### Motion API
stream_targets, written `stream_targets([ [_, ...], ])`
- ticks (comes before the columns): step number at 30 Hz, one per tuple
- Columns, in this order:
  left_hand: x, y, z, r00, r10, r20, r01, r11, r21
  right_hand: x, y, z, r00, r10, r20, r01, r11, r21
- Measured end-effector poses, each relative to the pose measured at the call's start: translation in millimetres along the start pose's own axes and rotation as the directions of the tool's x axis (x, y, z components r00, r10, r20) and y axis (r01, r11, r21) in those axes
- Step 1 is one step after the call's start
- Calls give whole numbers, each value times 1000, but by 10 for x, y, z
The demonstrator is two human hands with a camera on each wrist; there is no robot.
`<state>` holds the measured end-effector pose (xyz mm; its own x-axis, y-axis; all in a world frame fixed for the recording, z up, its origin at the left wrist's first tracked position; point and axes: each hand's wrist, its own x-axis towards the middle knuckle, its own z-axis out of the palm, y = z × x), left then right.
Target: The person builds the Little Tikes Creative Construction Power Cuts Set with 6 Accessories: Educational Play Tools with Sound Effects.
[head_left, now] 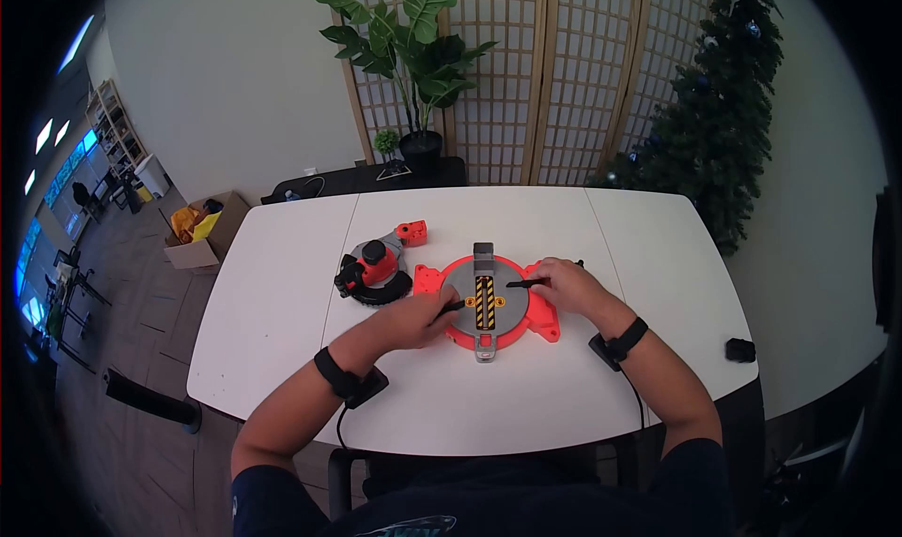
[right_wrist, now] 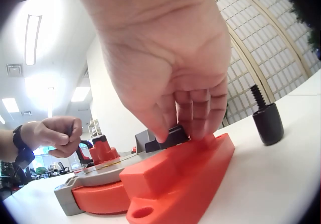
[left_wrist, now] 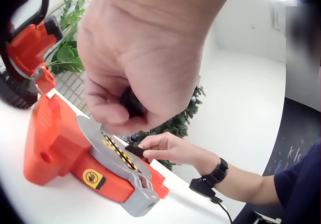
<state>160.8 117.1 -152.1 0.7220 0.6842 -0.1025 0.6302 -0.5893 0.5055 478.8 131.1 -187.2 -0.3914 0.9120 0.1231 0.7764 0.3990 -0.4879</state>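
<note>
On the table lies the base of a toy mitre saw (head_left: 540,323), red with a round grey turntable (head_left: 458,279) and a yellow-and-black striped strip down its middle. My left hand (head_left: 413,319), at the turntable's left side, curls its fingers round a small black piece (left_wrist: 131,102); most of that piece is hidden in the fist. On the other side my right hand (head_left: 568,285) pinches a flat black piece (right_wrist: 168,138) between thumb and fingers, close over the turntable's right edge. A thick black screw (right_wrist: 268,124) stands thread-up on the table beside the red base.
The red-and-black saw head (head_left: 379,266) lies left of the base, behind my left hand. A small black object (head_left: 740,350) sits near the table's right edge. Behind the table (head_left: 282,330) are a potted plant (head_left: 420,147) and a lattice screen (head_left: 587,77).
</note>
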Motion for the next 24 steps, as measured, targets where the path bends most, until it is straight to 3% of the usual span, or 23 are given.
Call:
stream_targets([
  [4, 59, -203, -135, 990, -134, -44, 124, 977, -176, -30, -45, 33, 995, 86, -44, -85, 996, 11],
  [6, 149, -530, -12, 976, -70, -207, -13, 926, -377, -42, -103, 18, 994, 102, -41, -103, 995, -16],
  [10, 182, -518, -69, 968, -117, -221, 11, 904, -428, -69, -155, 22, 993, 101, -58, -103, 994, -36],
  [12, 189, -392, -145, 934, -292, -207, 189, 893, -408, -76, -182, 14, 994, 97, -55, -100, 994, -41],
  [15, 182, -293, -266, 923, -352, -157, 281, 893, -352, -85, -159, 34, 994, 93, -54, -95, 995, -31],
  [19, 213, -387, -220, 911, -376, -170, 272, 856, -439, -95, -166, 39, 995, 87, -54, -89, 996, -31],
  [24, 319, -681, -53, 913, -331, -239, 133, 794, -594, -92, -148, 55, 995, 75, -60, -78, 996, -41],
])
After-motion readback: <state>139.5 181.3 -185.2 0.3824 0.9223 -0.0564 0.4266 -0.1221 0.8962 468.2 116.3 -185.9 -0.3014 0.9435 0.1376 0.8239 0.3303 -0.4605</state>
